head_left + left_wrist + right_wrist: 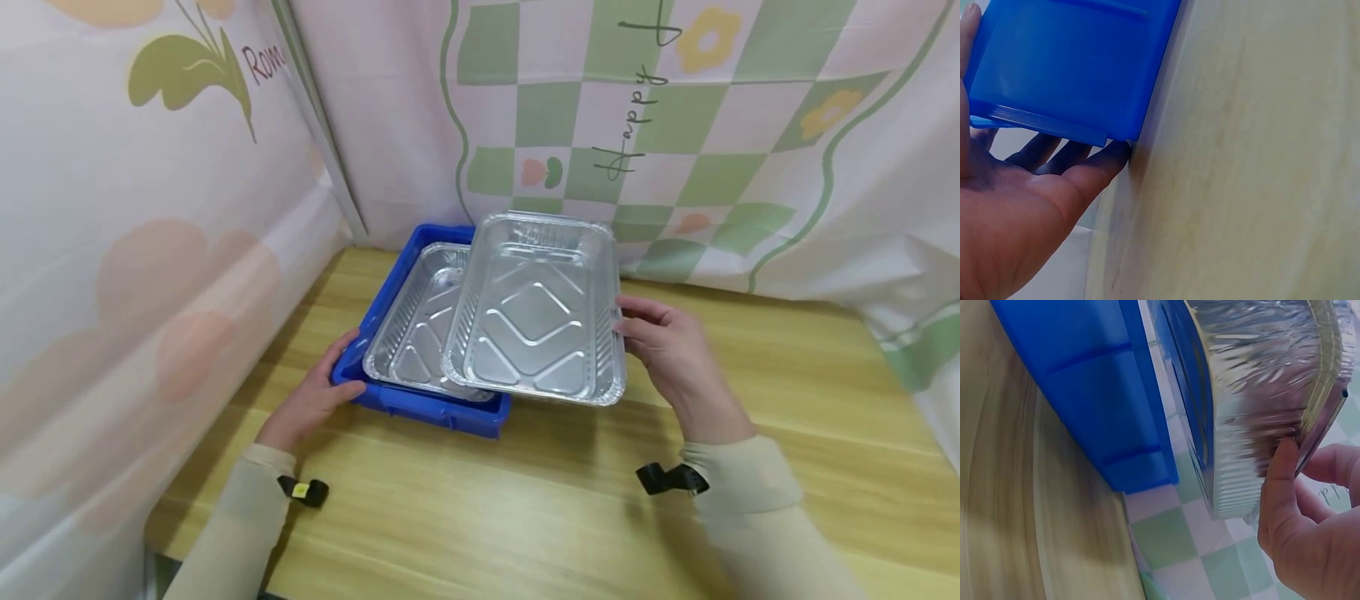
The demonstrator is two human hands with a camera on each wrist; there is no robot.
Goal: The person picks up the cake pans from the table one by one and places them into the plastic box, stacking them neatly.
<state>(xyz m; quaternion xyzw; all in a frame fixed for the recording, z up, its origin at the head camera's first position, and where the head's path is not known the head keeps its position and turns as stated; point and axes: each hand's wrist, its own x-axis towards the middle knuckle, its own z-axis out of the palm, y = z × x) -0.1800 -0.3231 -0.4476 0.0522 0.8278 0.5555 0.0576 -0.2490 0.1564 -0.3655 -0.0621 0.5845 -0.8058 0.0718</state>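
Note:
A foil tray (pixel 534 312) is held in the air by my right hand (pixel 670 354), which pinches its right rim between thumb and fingers. In the right wrist view, the fingers (pixel 1282 487) press the tray's ribbed outer wall (pixel 1247 425) just below the rim. Another foil tray (pixel 412 333) lies inside a blue plastic bin (pixel 442 414), partly covered by the raised one. My left hand (pixel 315 404) grips the bin's near left corner, thumb at the front and fingers along the side. In the left wrist view, the fingers (pixel 1094 169) reach round the blue wall (pixel 1060 69).
The bin stands on a wood-grain table (pixel 450 500), near the back. Behind it hangs a printed curtain (pixel 570 108) with green checks. A white curtain (pixel 150 317) runs along the left side, with a grey pole (pixel 322 125) at the corner.

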